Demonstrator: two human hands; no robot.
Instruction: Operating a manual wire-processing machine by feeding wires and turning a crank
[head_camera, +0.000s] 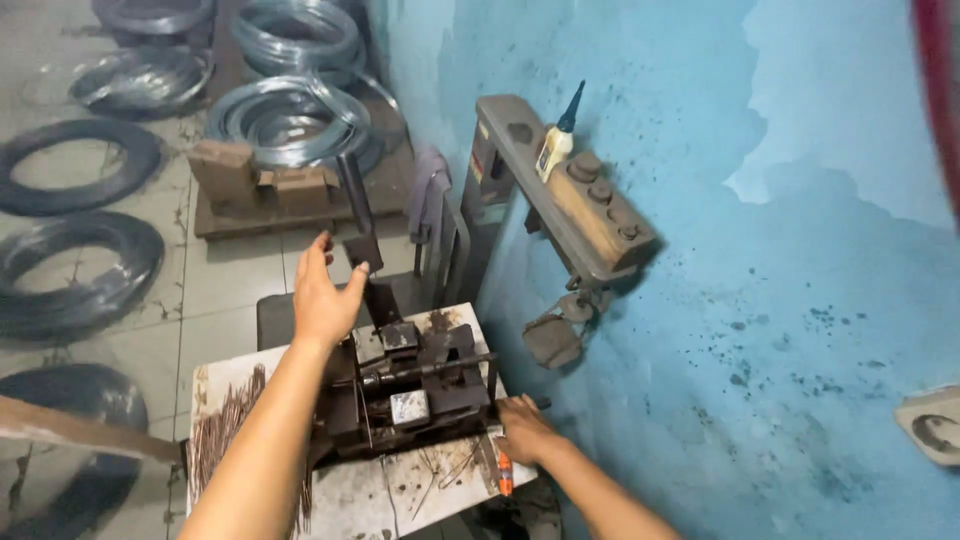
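Work seems mid-cycle: left hand (322, 295) is open against the raised lever (358, 215), not clasping it, right hand (524, 428) grips a rod end at the press (415, 390) on the table (350, 495), cut wires (225, 425) piled left.

Left hand (322, 296) raised with fingers loosely spread against the dark lever (357, 215) of a manual wire-bending machine (415, 385); right hand (522, 428) rests at the machine's right edge. The machine sits on a worn white table (400, 495) bearing a pile of short cut wires (225, 425). Wire coils (290, 120) lie on the tiled floor; a small oil bottle (556, 145) stands on a bracket fixed to the blue wall (780, 300).
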